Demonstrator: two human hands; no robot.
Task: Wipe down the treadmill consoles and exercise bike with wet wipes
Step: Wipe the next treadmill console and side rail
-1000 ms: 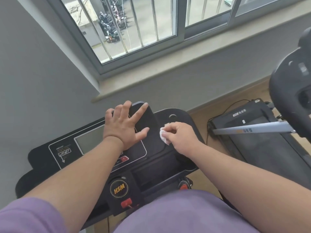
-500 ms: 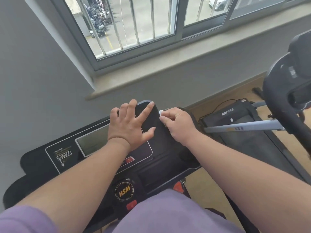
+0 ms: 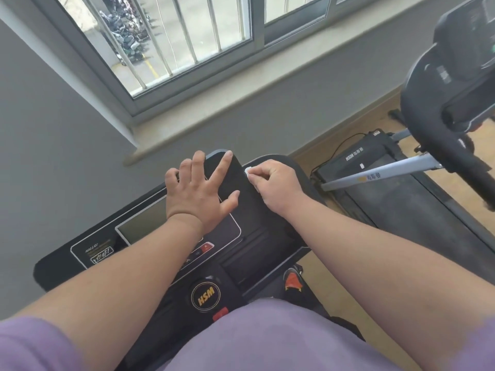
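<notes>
We see a black console (image 3: 150, 236) below a window (image 3: 187, 36), with a second treadmill (image 3: 388, 199) on the floor to its right. On the console's upper middle stands a raised black panel (image 3: 235, 180). Our left hand (image 3: 198, 194) rests flat on it, fingers spread and straight. Our right hand (image 3: 276, 183) sits just right of the left, at the panel's right edge, fingers curled round a white wipe (image 3: 247, 173), of which only a small corner shows against that edge.
</notes>
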